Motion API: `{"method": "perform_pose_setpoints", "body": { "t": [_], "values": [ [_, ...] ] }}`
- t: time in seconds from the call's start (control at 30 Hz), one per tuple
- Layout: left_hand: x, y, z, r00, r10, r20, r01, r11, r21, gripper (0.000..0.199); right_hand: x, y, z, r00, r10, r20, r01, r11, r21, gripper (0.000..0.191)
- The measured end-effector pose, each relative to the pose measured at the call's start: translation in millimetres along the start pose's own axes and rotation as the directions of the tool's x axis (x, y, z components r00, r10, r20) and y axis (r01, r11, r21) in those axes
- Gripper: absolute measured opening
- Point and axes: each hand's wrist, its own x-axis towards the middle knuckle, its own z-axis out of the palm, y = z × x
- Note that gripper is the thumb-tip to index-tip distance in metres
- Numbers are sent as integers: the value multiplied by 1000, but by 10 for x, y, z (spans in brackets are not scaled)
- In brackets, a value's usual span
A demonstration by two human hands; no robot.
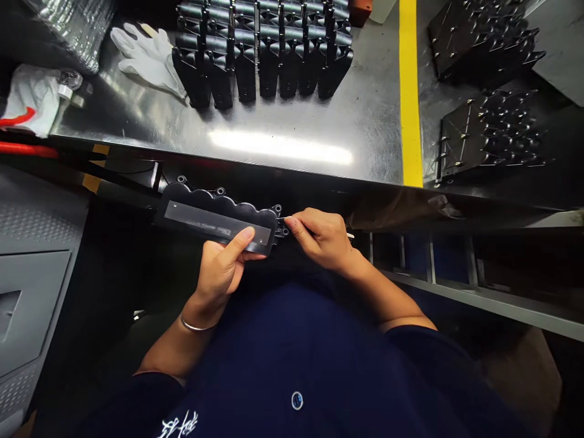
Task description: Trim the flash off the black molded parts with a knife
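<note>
My left hand grips a black plastic part by its right end, thumb on the front face and fingers underneath. The part is held in the air before the bench edge, tilted slightly down to the right. It has a scalloped upper edge, small ringed lugs and a flat grey strip along its face. At its right end, my right hand is closed in a pinch on a thin, pale, slender tool, whose tip meets the part by the lugs. Most of that tool is hidden in the fingers, so its exact kind is unclear.
Similar black parts stand in rows on the metal bench. More black parts lie right of a yellow stripe. White gloves and plastic-wrapped items are at left. A grey cabinet stands lower left.
</note>
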Motion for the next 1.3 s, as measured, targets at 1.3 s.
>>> {"method": "perform_pose_setpoints", "body": {
  "t": [1.3],
  "values": [
    [238,313,-157,961,-202,188,236,955,-179,17,85,248,-380,722,-421,549,298,905,302,42]
  ]
}}
